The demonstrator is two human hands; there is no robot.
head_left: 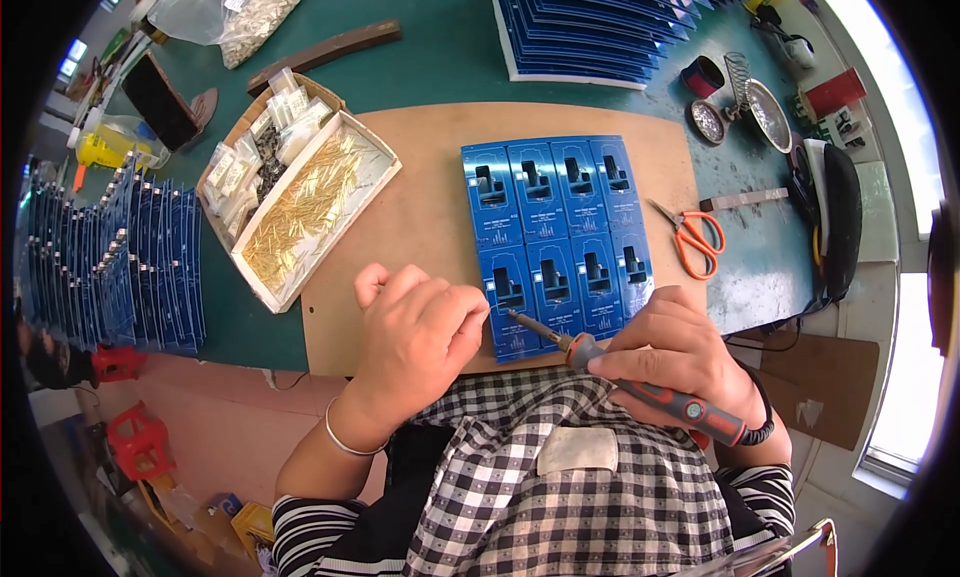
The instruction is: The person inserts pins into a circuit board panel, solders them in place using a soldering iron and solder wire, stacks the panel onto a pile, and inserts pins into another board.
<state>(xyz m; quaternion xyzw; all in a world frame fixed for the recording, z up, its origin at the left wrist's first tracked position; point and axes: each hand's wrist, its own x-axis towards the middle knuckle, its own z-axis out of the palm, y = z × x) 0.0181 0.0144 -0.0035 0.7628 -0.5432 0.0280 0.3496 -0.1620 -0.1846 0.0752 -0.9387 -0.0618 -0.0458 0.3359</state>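
My right hand [675,352] is wrapped round a grey and red soldering iron [655,395]. The iron's metal tip points left and meets the lower-left part of a blue circuit board panel [560,232]. This panel lies flat and is split into several like boards, each with a dark cut-out or part and white print. At the panel's lower-left edge, my left hand [415,322] is closed in a pinch between thumb and forefinger. What it pinches is too small to make out. Both forearms come in from the lower edge.
A brown work board [430,137] lies under the panel. Orange-handled scissors [692,239] rest to its right. A divided cardboard box [300,192] holds brass pins and small bags. Blue boards stand stacked at left [120,267] and far back [580,32]. Metal dishes [768,115] sit at back right.
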